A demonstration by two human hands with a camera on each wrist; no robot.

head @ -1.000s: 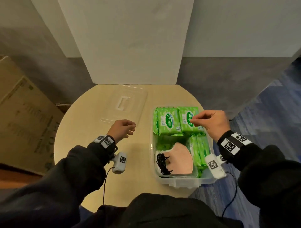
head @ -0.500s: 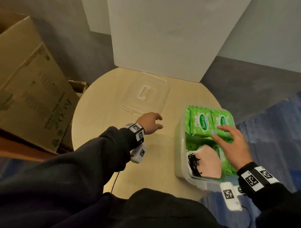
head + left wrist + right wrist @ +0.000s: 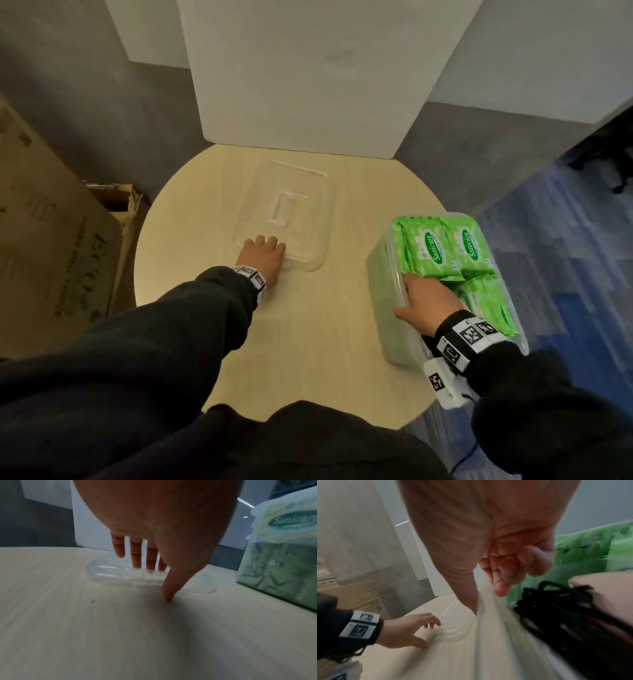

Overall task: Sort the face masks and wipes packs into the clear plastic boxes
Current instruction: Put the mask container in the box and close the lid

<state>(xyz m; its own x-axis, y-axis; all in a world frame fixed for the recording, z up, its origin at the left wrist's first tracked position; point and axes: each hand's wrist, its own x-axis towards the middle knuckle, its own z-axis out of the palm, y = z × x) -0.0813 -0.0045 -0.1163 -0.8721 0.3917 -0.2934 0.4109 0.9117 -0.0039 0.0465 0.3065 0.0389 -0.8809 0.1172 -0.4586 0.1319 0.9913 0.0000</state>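
Fingers of L hand [image 3: 262, 255] spread flat on clear lid [image 3: 294, 219], R hand [image 3: 424, 301] gripping box [image 3: 383, 274] rim w/ wipes packs [image 3: 448, 246].

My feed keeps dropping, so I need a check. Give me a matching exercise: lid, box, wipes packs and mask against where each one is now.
Things:
1. lid
2. box
3. wipes packs
4. mask

Places:
a. at the table's right edge, right hand gripping its wall
b. flat on the table, left hand's fingers on its near edge
c. in the box, near end, black loops bunched
d. in the box, far end

Pairs: 1-b, 2-a, 3-d, 4-c
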